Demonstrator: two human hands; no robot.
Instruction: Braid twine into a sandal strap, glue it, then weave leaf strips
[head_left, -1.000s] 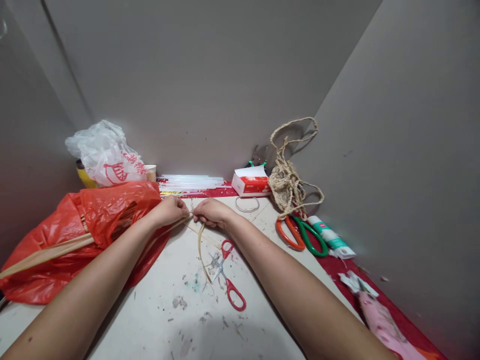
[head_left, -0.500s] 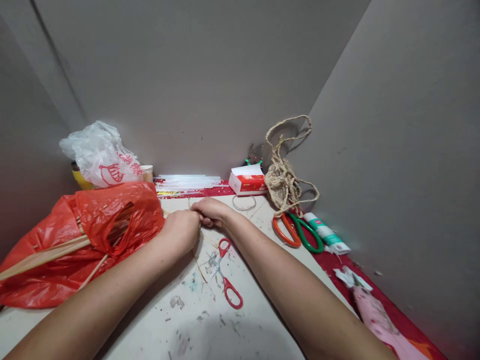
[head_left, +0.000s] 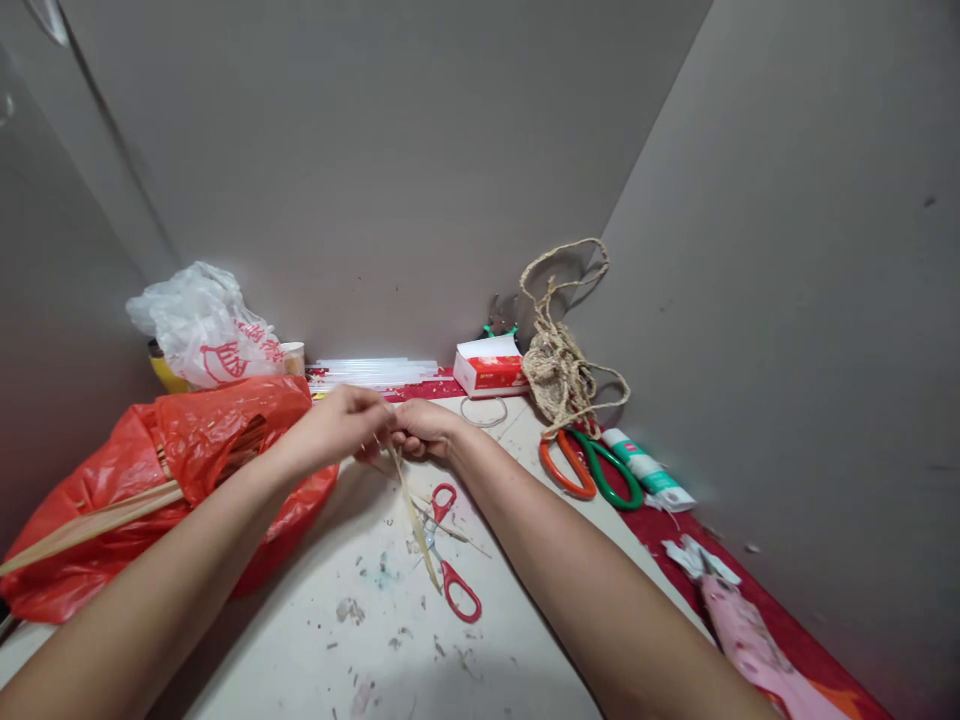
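Observation:
My left hand [head_left: 346, 425] is beside the red bag, its fingers bent and their tips pinched together against my right hand. My right hand [head_left: 424, 428] is closed in a loose fist, thumb side toward the left one. From between the two hands a pale, flat straw-like strip [head_left: 409, 502] hangs down toward the tabletop. The exact grip point is hidden by the fingers. Small red-handled scissors [head_left: 459, 592] lie open below the hands, with the strip's lower end crossing near their blades. More thin straw pieces lie around them.
On the left, a red plastic bag [head_left: 127, 440] holds more strips; a white plastic bag [head_left: 214, 325] stands behind it. Clear sticks [head_left: 375, 372], a red-white box [head_left: 491, 372], coiled rope [head_left: 559, 375], big orange-green-handled scissors [head_left: 616, 480] and a tube [head_left: 649, 468] line the walls.
My left hand has turned up and loosened from a fist into a pinch, moving slightly left and up. The pale strip now hangs lower, across the scissors. My right hand has hardly moved.

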